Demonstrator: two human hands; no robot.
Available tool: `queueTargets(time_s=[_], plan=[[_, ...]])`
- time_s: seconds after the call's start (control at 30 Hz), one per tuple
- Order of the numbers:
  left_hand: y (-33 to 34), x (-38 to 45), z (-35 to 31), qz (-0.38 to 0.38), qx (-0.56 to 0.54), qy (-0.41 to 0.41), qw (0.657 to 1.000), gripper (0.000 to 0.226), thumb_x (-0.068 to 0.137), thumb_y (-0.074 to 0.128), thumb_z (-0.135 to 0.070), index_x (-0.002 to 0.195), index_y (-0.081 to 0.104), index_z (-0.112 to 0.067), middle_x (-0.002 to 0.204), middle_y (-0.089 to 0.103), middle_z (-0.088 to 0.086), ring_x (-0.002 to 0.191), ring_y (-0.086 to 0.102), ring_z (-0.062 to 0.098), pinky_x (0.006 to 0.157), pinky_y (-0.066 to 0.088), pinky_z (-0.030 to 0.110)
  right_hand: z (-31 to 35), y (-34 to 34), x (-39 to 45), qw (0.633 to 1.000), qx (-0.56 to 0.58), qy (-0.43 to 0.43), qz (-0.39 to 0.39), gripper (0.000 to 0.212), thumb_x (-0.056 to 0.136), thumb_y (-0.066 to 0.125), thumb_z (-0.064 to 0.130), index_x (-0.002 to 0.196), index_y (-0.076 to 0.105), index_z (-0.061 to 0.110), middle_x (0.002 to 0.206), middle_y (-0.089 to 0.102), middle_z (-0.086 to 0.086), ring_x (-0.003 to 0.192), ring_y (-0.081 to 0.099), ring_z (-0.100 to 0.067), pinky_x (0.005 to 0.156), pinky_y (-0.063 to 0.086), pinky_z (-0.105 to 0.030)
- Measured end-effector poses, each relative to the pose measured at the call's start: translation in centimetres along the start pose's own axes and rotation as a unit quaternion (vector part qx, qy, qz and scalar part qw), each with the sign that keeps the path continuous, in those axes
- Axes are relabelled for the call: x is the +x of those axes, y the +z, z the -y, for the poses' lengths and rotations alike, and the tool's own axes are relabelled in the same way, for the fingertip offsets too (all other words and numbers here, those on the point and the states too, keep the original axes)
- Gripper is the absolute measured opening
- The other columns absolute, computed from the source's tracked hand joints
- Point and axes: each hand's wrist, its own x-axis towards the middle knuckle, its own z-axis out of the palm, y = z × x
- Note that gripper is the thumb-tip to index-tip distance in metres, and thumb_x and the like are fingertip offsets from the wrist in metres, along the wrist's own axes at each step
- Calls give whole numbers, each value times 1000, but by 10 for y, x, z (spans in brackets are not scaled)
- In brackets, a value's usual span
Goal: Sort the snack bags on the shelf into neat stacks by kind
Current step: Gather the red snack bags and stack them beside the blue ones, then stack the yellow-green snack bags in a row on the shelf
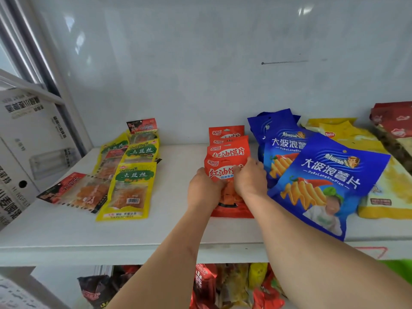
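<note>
Both forearms reach in over shelf front edge [133, 250]. L hand [204, 188] & R hand [250, 178] grip top red bag [225, 172] of the red stack, mid-shelf, fingers curled on its sides. Blue bags [330, 184] overlap just R, nearest one overhanging the lip. Bare shelf strip lies L, then yellow packs [131, 190].

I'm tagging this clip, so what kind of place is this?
Probably a small shop or stockroom: a white shelf carries many packaged snacks, such as orange-red bags and blue chip bags, with printed cartons beside it.
</note>
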Motion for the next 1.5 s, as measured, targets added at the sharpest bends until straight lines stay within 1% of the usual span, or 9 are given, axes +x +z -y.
queueTargets(time_s=[0.1,0.3,0.63,0.83,1.03,1.13,1.23,1.37,1.5], plan=[[-4,0,-2,-13,15,-3,1000,45,87,68,-37,121,54,-12,117,67,5,96,62,23,73,42,29,4,-1,-3,999,-38,-29,-9,50,99,49,34,141,38,9,144,40,-13,133,39,-33,104,40,-48],[-29,-4,5,-64,84,4,994,60,94,59,-36,145,42,-7,138,58,12,126,54,30,99,44,37,16,0,-11,991,-77,-104,-23,50,101,42,33,146,36,12,156,29,-12,145,24,-31,118,22,-48],[-117,13,43,-148,174,25,973,40,97,53,-34,132,58,-16,129,63,8,116,57,32,87,48,39,93,43,-34,969,-8,-242,48,39,102,45,29,136,51,11,138,51,-13,126,47,-32,103,39,-43],[-173,49,79,-137,251,2,958,57,96,53,-37,145,43,-11,148,46,12,137,37,32,109,36,44,142,90,-39,970,32,-183,158,48,100,47,41,137,50,11,136,55,-13,125,52,-31,99,42,-37],[-199,79,109,-46,320,-10,946,79,89,58,-58,147,38,-8,151,44,12,138,39,32,107,39,44,174,119,-32,981,22,-118,155,56,99,44,51,134,53,8,133,59,-12,123,54,-31,91,44,-35],[-198,89,119,-40,329,11,944,80,85,61,-62,144,41,-12,146,49,10,134,46,30,102,44,43,182,128,-28,985,30,-89,148,49,97,46,53,109,63,8,112,66,-12,99,60,-31,70,41,-32],[-199,93,122,-47,315,32,947,73,86,64,-58,140,44,-14,142,53,9,128,51,30,96,47,42,190,132,-25,983,77,-60,156,45,94,55,50,74,59,10,76,62,-7,75,56,-28,53,33,-31],[-199,93,124,-61,294,34,953,67,85,65,-58,132,49,-14,134,58,9,122,55,30,93,50,42,194,134,-25,952,229,-27,201,36,84,72,36,80,67,0,83,70,-18,79,69,-33,71,55,-47],[-198,89,119,-88,254,29,963,68,82,68,-60,129,51,-15,124,65,8,113,63,31,88,53,41,189,132,-21,911,323,25,254,21,92,65,30,90,68,9,97,74,-17,87,72,-34,81,59,-51]])
